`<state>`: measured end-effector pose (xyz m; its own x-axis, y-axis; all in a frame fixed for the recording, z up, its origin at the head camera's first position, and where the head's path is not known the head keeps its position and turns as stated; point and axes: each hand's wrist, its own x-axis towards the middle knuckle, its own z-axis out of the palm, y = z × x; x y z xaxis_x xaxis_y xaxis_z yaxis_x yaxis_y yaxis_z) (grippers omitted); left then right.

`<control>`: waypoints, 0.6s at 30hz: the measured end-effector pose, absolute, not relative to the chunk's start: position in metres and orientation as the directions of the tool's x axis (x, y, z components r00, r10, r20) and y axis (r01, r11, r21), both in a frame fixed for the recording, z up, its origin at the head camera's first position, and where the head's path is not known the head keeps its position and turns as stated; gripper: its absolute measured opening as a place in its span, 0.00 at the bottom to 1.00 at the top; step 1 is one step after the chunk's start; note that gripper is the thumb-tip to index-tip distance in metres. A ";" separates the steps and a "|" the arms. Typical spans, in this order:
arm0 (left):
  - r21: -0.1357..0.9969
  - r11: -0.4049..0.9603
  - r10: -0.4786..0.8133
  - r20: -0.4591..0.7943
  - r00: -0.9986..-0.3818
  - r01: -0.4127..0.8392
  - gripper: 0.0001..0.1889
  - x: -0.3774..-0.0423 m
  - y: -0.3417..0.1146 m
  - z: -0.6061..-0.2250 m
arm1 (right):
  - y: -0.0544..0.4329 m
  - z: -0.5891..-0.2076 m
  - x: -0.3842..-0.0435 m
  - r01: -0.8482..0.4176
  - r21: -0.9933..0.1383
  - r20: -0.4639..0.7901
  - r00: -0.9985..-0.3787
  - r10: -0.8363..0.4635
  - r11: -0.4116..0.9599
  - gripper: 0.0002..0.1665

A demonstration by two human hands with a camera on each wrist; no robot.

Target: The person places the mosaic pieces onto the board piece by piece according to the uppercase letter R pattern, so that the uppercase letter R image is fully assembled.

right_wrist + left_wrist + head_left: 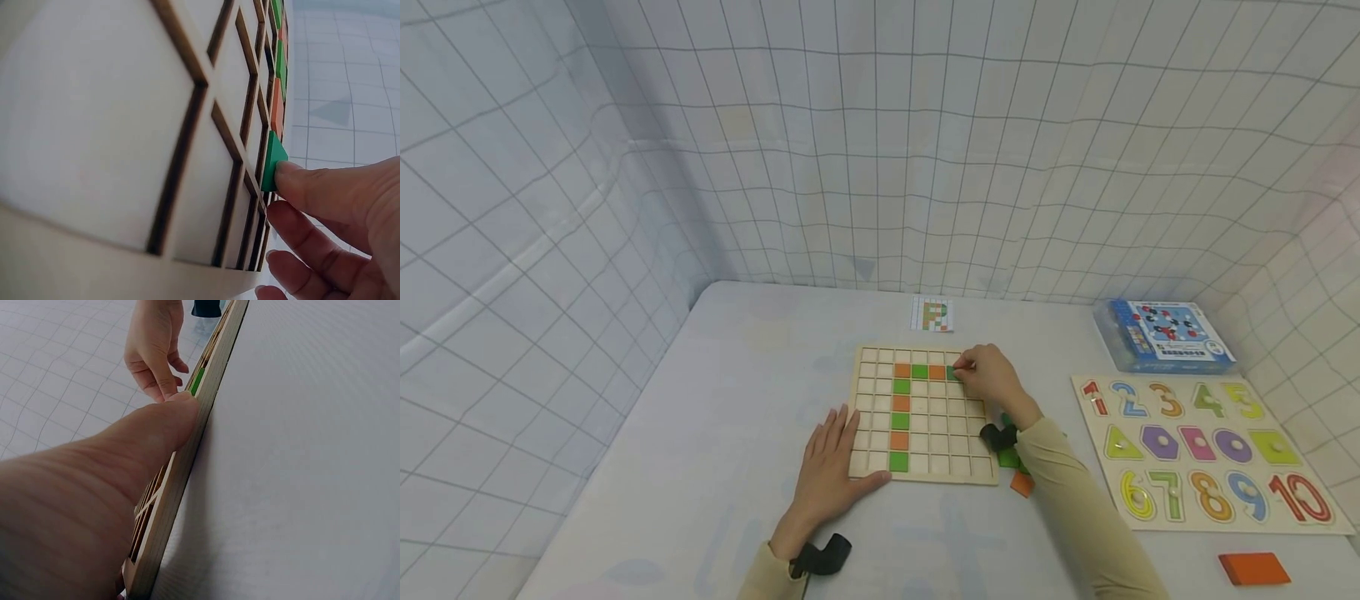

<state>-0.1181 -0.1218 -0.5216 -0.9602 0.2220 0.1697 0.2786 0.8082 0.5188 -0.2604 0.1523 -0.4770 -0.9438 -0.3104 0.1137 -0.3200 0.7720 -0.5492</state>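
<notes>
A wooden grid board (928,425) lies on the table, with alternating orange and green square tiles (900,403) in one column and along a row near its top. My right hand (988,375) pinches a darker green tile (272,164) between thumb and index finger. That tile, with a pointed corner, is at the right end of the top row, beside an orange tile (277,106). My left hand (827,462) rests spread at the board's near left corner, its thumb (169,422) along the near edge and its fingers by the left side.
Loose green and orange tiles (1022,484) lie right of the board, partly under my right forearm. A small pattern card (932,314) lies beyond it. To the right are a number-and-shape puzzle board (1213,454), a blue box (1168,336) and an orange block (1255,568).
</notes>
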 end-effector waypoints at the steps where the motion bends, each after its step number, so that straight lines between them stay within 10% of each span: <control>1: 0.518 0.809 0.222 0.168 -0.960 0.278 0.52 -0.118 -0.122 -0.521 | 0.152 -0.477 -0.260 -0.319 -0.543 0.113 -0.944 -0.309 0.777 0.03; 18: 0.519 0.806 0.224 0.179 -0.958 0.285 0.52 -0.118 -0.122 -0.521 | 0.156 -0.468 -0.253 -0.358 -0.455 0.079 -0.928 -0.364 0.815 0.08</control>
<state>-0.1183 -0.1219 -0.5214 -0.9581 0.2235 0.1792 0.2851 0.8058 0.5190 -0.2534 0.1560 -0.4680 -0.9281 -0.3639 0.0794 -0.3585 0.8150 -0.4553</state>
